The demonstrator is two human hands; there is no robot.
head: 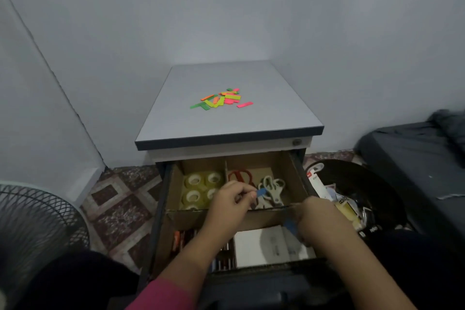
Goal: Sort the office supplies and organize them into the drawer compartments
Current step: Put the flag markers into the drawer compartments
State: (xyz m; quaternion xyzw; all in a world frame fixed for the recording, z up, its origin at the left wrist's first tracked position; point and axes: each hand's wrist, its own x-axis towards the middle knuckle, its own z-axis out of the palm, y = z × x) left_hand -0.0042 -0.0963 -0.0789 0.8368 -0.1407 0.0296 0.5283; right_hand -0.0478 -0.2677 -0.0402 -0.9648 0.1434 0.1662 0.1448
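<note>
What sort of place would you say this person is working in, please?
Probably a room at home, not an office: a small drawer cabinet stands in a corner on patterned floor tiles, with a bed on one side and a floor fan on the other.

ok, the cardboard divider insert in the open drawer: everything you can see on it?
The cardboard insert looks like plain brown corrugated board, sitting inside the open drawer and splitting it into four compartments. Rear left holds tape rolls, rear right scissors, front left pens or markers, front right white paper. Its cross wall looks worn along the top. The left hand is over it; the right hand is at its right end, contact unclear.
</note>
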